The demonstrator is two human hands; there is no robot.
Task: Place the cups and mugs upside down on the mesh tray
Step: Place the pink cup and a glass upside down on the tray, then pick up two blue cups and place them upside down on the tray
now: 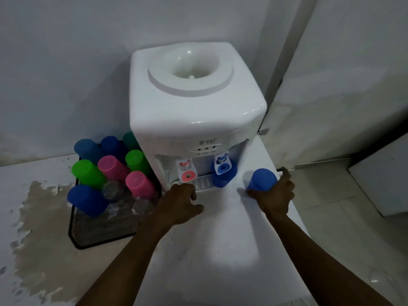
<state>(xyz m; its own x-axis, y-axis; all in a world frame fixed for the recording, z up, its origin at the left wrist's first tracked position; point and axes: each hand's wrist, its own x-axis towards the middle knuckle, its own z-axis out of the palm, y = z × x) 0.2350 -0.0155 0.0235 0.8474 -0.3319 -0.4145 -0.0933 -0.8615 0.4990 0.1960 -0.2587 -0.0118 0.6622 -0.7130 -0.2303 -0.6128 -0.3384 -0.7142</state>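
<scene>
Fingers [285, 176] of the right hand [274, 193] gripped a blue cup [261, 178] at the worktop [198, 250], right of the dispenser [194, 107]. The left hand [180, 200] was curled, empty. The mesh tray [99, 235] lay left.

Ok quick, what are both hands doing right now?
Left hand: closed, fingers curled, nothing seen in it.
Right hand: holding the blue cup.

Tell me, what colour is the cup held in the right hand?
Blue; the cup in the right hand shows best in the head view.
</scene>
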